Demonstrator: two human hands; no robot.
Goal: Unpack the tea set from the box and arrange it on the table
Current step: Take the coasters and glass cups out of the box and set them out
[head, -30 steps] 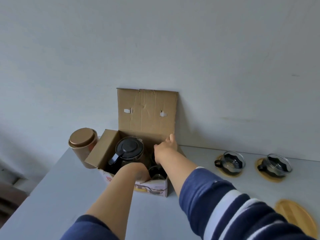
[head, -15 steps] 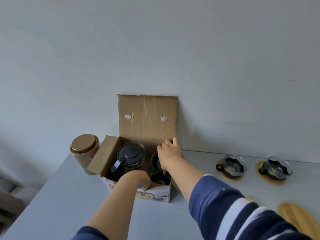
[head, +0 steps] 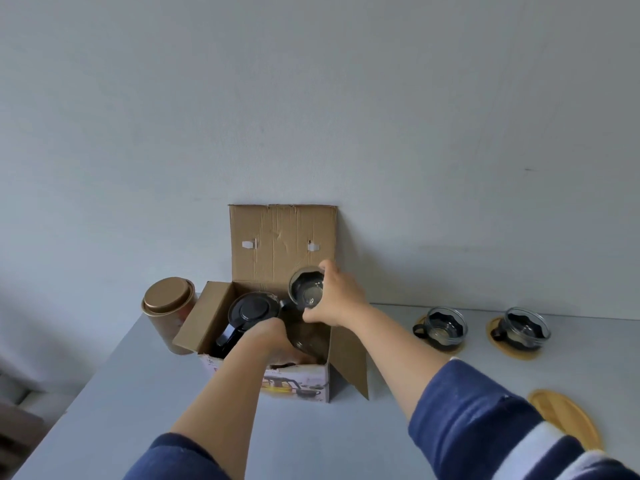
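Note:
An open cardboard box [head: 282, 237] stands at the back of the grey table, its lid flap up against the wall. Inside on the left sits a glass teapot with a black lid [head: 252, 310]. My right hand [head: 337, 299] holds a glass cup [head: 306, 289] tilted above the box's right half. My left hand [head: 273, 341] rests on the box's front edge, gripping it. Two more glass cups [head: 445, 329] [head: 526, 327] with black handles sit on round wooden coasters to the right.
A copper-coloured tin canister [head: 168, 306] stands just left of the box. An oval wooden tray [head: 564, 417] lies at the front right, partly behind my striped sleeve. The table's left edge [head: 86, 382] runs diagonally; the wall is right behind the box.
My right hand reached into the box's right half, closed on a glass cup and lifted it out above the box. My left hand stayed on the front edge.

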